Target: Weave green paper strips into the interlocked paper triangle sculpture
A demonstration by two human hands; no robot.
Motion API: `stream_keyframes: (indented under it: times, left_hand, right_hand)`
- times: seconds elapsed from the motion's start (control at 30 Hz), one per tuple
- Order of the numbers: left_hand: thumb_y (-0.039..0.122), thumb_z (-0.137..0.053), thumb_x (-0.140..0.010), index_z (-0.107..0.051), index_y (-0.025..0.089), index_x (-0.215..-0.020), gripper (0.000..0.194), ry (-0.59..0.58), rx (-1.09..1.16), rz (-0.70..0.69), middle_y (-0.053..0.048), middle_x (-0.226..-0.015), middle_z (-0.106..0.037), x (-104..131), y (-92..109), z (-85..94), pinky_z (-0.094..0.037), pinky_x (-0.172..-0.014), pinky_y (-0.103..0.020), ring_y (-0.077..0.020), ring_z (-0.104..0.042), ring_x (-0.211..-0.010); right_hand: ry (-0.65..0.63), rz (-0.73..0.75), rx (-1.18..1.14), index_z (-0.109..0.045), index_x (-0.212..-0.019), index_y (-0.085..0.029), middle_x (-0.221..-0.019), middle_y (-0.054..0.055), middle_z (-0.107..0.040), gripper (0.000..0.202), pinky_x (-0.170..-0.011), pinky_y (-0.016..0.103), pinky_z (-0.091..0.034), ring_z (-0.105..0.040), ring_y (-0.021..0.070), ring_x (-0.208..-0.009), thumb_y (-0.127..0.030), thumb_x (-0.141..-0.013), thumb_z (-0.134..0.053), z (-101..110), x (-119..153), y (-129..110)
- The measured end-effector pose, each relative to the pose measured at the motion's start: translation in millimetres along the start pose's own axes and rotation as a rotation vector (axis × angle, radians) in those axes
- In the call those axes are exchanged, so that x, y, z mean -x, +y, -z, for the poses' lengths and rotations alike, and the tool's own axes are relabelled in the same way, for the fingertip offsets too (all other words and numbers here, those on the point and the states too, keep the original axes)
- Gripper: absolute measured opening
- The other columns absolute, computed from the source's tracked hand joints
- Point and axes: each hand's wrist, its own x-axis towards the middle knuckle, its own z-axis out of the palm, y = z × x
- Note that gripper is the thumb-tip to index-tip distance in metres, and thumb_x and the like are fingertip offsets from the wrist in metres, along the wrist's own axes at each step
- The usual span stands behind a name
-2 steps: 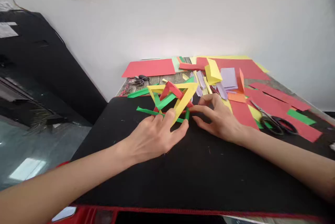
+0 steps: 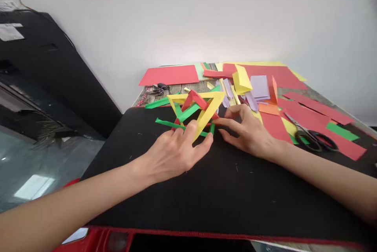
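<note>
A paper structure of interlaced yellow, red and green folded strips (image 2: 217, 101) stands on the black mat (image 2: 188, 201). My left hand (image 2: 179, 148) grips its near lower part, thumb to the right and fingers curled in among the strips. At the structure's right side, my right hand (image 2: 246, 130) touches the lower red and green strips with its fingertips; its fingers are bent and apart. Loose green strip ends stick out to the left. The tips of my left fingers are partly hidden behind the paper.
Scissors (image 2: 315, 141) lie on red and green paper at the right. Behind are a red sheet (image 2: 170, 75), a folded yellow piece (image 2: 242, 80), purple pieces (image 2: 259, 87) and a small dark tool (image 2: 162, 86). A black cabinet (image 2: 44, 59) stands at the left.
The view has shifted slightly, so everything appears a little further right. Both hands keep nearly the same places at the paper structure.
</note>
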Motion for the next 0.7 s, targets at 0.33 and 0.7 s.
stream_keyframes:
  times: [0.33, 0.7]
  left_hand:
    - [0.028, -0.052, -0.093, -0.051, 0.023, -0.134, 0.041, -0.262, -0.069, 0.091, -0.026, -0.123, -0.060, -5, 15, 5.9, -0.048, -0.044, -0.026, -0.0163, -0.065, -0.054]
    - [0.028, -0.052, -0.092, -0.053, 0.024, -0.132, 0.040, -0.322, 0.116, 0.182, -0.021, -0.123, -0.062, 22, 35, 50.5, -0.053, -0.051, -0.031, -0.0181, -0.067, -0.060]
  right_hand:
    - [-0.068, -0.044, 0.138, -0.058, -0.118, -0.031, -0.100, 0.006, -0.044, 0.030, -0.051, 0.024, -0.039, -0.054, 0.0201, -0.088, -0.022, -0.090, -0.053, -2, -1, -3]
    - [-0.140, -0.073, 0.218, -0.058, -0.119, -0.028, -0.109, 0.010, -0.049, 0.031, -0.045, 0.023, -0.033, -0.060, 0.0199, -0.078, -0.023, -0.092, -0.045, 1, -3, -13]
